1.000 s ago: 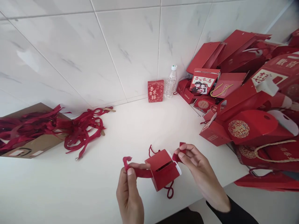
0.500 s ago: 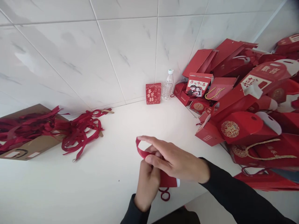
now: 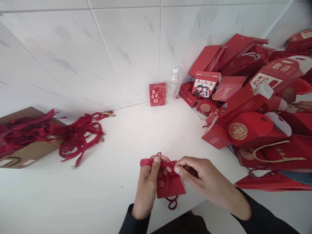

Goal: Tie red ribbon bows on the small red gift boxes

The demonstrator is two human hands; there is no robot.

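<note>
A small red gift box with faint print on its front is held over the near edge of the table. My left hand grips its upper left side, the thumb pressing a red ribbon that loops out past the fingers. Opposite it, my right hand pinches the ribbon near the box's upper right corner, thumb against the forefinger. The ribbon's exact path between my fingers is partly hidden. Below the box hangs a dark red cord in a loop.
At left, a cardboard box overflows with red ribbons onto the white table. A printed red box and a clear bottle stand by the tiled wall. Many red gift boxes are heaped at right.
My right hand has moved right and down, away from my left hand, drawing the ribbon across the gift box. More of the box's front shows, and the raised ribbon loop has dropped lower.
</note>
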